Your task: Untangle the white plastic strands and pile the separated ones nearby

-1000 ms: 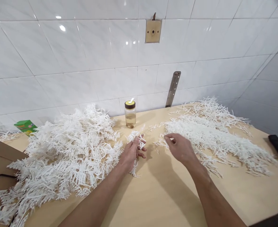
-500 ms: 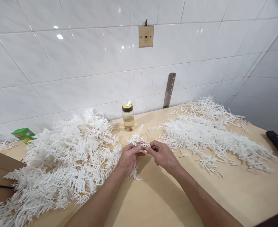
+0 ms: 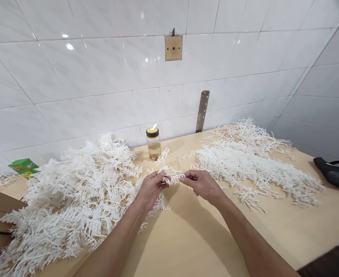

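Between my hands is a white branching plastic sprig (image 3: 173,175), held above the wooden table (image 3: 183,238). My left hand (image 3: 152,187) is closed on its left part, thumb on top, with more white twigs showing below the fingers. The thumb and forefinger of my right hand (image 3: 202,184) pinch the tip of a twig at the sprig's right end. To the left lies a big tangled pile of white branching sprigs (image 3: 79,200), close against my left hand. A flatter pile of similar sprigs (image 3: 244,161) spreads out on the right.
Behind my hands stands a jar (image 3: 154,144) with a dark-and-yellow lid and liquid inside. A metal strip (image 3: 202,111) leans on the tiled wall. A green packet (image 3: 24,167) and a cardboard box (image 3: 2,209) are at left; a black bag (image 3: 335,173) lies far right.
My hands have drawn slightly apart, and the sprig between them shows more openly. The right fingers now pinch a twig at its right end. The camera view has shifted a little right.
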`<action>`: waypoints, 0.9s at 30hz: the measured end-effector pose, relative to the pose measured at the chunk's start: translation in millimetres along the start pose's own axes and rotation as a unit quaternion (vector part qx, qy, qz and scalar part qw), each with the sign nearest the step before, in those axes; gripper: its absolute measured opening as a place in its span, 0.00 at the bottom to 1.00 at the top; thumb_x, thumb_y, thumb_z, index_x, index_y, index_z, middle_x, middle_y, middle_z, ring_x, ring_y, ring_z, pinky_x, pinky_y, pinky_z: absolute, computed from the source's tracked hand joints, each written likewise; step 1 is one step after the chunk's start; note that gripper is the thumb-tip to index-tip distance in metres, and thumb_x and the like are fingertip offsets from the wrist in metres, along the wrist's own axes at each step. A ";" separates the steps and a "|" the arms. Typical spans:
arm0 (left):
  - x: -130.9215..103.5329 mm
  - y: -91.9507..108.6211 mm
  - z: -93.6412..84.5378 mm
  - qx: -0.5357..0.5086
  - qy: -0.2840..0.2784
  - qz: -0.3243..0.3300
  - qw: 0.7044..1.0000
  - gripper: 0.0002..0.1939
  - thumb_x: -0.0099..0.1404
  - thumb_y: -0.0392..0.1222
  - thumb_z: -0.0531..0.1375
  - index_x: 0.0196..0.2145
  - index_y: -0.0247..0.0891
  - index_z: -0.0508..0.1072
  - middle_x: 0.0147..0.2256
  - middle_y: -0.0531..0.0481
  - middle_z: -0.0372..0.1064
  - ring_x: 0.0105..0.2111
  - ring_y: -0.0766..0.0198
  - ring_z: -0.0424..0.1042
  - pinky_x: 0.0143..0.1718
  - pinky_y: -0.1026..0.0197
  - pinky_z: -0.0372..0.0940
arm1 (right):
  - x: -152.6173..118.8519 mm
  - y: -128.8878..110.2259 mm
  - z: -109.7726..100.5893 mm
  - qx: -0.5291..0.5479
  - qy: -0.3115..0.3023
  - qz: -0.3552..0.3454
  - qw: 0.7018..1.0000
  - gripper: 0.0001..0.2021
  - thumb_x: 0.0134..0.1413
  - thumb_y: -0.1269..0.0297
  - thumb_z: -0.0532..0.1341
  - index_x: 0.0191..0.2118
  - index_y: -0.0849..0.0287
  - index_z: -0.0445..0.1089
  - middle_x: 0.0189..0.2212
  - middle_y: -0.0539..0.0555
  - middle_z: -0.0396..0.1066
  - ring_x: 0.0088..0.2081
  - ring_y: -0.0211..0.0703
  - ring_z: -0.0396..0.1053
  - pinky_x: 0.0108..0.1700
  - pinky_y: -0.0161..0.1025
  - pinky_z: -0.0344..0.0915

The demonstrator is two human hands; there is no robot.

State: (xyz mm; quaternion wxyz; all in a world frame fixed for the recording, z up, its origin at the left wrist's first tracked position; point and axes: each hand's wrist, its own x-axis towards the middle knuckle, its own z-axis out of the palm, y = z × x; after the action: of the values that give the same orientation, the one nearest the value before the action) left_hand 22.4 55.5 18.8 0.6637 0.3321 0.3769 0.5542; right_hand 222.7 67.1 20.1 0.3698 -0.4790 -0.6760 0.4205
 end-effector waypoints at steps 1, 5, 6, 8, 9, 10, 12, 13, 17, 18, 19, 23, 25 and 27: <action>-0.2 1.1 -0.8 0.027 -0.005 -0.007 1.000 0.14 0.52 0.43 0.71 0.31 0.32 0.73 0.31 0.45 0.73 0.33 0.63 0.71 0.35 0.61 0.67 | -0.9 -1.2 -2.1 -0.006 -0.004 -0.007 1.000 0.14 0.54 0.51 0.61 0.31 0.58 0.75 0.22 0.47 0.64 0.21 0.33 0.55 0.21 0.32 0.53; -4.0 5.4 -0.8 0.130 -0.020 -0.039 0.990 0.19 0.49 0.39 0.71 0.38 0.33 0.72 0.35 0.44 0.72 0.33 0.63 0.71 0.34 0.61 0.67 | -2.7 -4.6 -5.4 -0.035 -0.008 -0.031 0.999 0.14 0.56 0.52 0.60 0.31 0.57 0.76 0.20 0.47 0.63 0.21 0.34 0.56 0.23 0.33 0.53; -5.3 6.6 -0.1 0.159 -0.021 -0.035 0.987 0.22 0.50 0.39 0.70 0.42 0.33 0.71 0.37 0.44 0.72 0.34 0.62 0.71 0.35 0.60 0.67 | -2.6 -4.6 -5.6 -0.038 -0.007 -0.036 0.999 0.14 0.56 0.53 0.60 0.31 0.57 0.76 0.20 0.47 0.62 0.22 0.34 0.57 0.23 0.33 0.54; -8.0 9.4 2.0 0.236 -0.013 0.004 0.972 0.27 0.53 0.41 0.68 0.51 0.36 0.68 0.40 0.43 0.70 0.38 0.59 0.72 0.38 0.57 0.68 | -1.6 -3.5 -6.2 -0.045 0.000 -0.044 0.998 0.14 0.56 0.54 0.59 0.30 0.57 0.75 0.20 0.47 0.62 0.22 0.34 0.57 0.24 0.33 0.54; -9.6 11.2 3.4 0.292 0.001 0.038 0.956 0.29 0.55 0.42 0.67 0.54 0.37 0.66 0.42 0.43 0.69 0.40 0.57 0.71 0.40 0.55 0.69 | -0.9 -2.6 -6.8 -0.050 0.005 -0.048 0.998 0.14 0.56 0.54 0.59 0.29 0.57 0.74 0.20 0.47 0.63 0.22 0.35 0.57 0.25 0.34 0.54; -11.5 13.2 5.2 0.360 0.021 0.083 0.929 0.30 0.56 0.43 0.66 0.55 0.38 0.66 0.43 0.42 0.68 0.41 0.56 0.71 0.41 0.53 0.69 | -0.4 -1.7 -7.6 -0.056 0.009 -0.051 0.997 0.13 0.56 0.54 0.59 0.28 0.58 0.74 0.20 0.47 0.63 0.23 0.35 0.58 0.26 0.34 0.55; -16.3 18.1 9.5 0.495 0.069 0.197 0.844 0.26 0.57 0.42 0.65 0.53 0.39 0.69 0.45 0.42 0.66 0.45 0.52 0.69 0.46 0.48 0.67 | 0.2 -0.7 -9.4 -0.070 0.011 -0.057 0.996 0.13 0.55 0.56 0.60 0.27 0.58 0.74 0.21 0.48 0.66 0.24 0.36 0.60 0.27 0.34 0.56; -19.1 20.7 12.0 0.544 0.084 0.255 0.795 0.22 0.58 0.42 0.64 0.51 0.39 0.71 0.46 0.41 0.66 0.48 0.50 0.68 0.49 0.46 0.66 | 0.0 -0.9 -10.2 -0.073 0.008 -0.059 0.996 0.12 0.54 0.56 0.61 0.27 0.58 0.74 0.22 0.48 0.68 0.25 0.37 0.62 0.28 0.35 0.57; -28.1 27.3 20.0 0.573 -0.013 0.353 0.740 0.21 0.61 0.39 0.62 0.53 0.43 0.72 0.54 0.41 0.65 0.57 0.48 0.61 0.59 0.44 0.57 | -3.2 -5.5 -9.5 -0.040 -0.043 -0.080 0.995 0.11 0.54 0.56 0.62 0.29 0.57 0.76 0.26 0.49 0.73 0.29 0.39 0.67 0.33 0.35 0.61; -28.5 27.3 20.7 0.552 -0.056 0.335 0.762 0.22 0.61 0.39 0.62 0.54 0.44 0.71 0.54 0.42 0.66 0.57 0.49 0.62 0.59 0.46 0.57 | -4.1 -6.8 -8.4 -0.029 -0.054 -0.088 0.994 0.11 0.55 0.56 0.62 0.30 0.57 0.77 0.27 0.50 0.74 0.30 0.40 0.68 0.35 0.35 0.62; -28.0 26.6 20.6 0.527 -0.089 0.309 0.787 0.23 0.62 0.39 0.62 0.55 0.45 0.71 0.53 0.43 0.68 0.55 0.50 0.65 0.58 0.48 0.59 | -4.8 -7.8 -7.2 -0.022 -0.062 -0.095 0.993 0.11 0.55 0.56 0.61 0.31 0.56 0.77 0.28 0.50 0.75 0.31 0.40 0.69 0.36 0.36 0.62; -18.9 21.2 15.9 0.459 -0.099 0.232 0.852 0.16 0.60 0.43 0.63 0.47 0.45 0.78 0.38 0.44 0.75 0.41 0.52 0.70 0.46 0.54 0.63 | -4.8 -7.5 -3.9 -0.030 -0.047 -0.097 0.994 0.11 0.55 0.55 0.61 0.33 0.55 0.79 0.31 0.52 0.77 0.35 0.43 0.71 0.39 0.38 0.64; -14.2 20.0 13.8 0.466 -0.087 0.222 0.852 0.09 0.59 0.44 0.64 0.38 0.43 0.80 0.33 0.45 0.74 0.37 0.54 0.69 0.40 0.57 0.62 | -3.8 -5.8 -3.9 -0.040 -0.037 -0.089 0.995 0.11 0.54 0.55 0.62 0.33 0.55 0.79 0.32 0.52 0.77 0.34 0.43 0.71 0.38 0.38 0.65; -11.6 20.7 12.9 0.489 -0.089 0.221 0.839 0.07 0.60 0.45 0.63 0.30 0.42 0.80 0.29 0.46 0.74 0.33 0.55 0.67 0.36 0.59 0.59 | -3.1 -4.4 -4.4 -0.051 -0.035 -0.083 0.995 0.10 0.53 0.56 0.63 0.33 0.55 0.79 0.31 0.52 0.77 0.33 0.43 0.71 0.37 0.37 0.65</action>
State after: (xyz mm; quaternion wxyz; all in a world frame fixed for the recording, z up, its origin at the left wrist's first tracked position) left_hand 22.4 47.2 44.5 0.3059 0.7354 0.4553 0.3980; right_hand 226.0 64.2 25.4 0.3545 -0.4241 -0.7468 0.3698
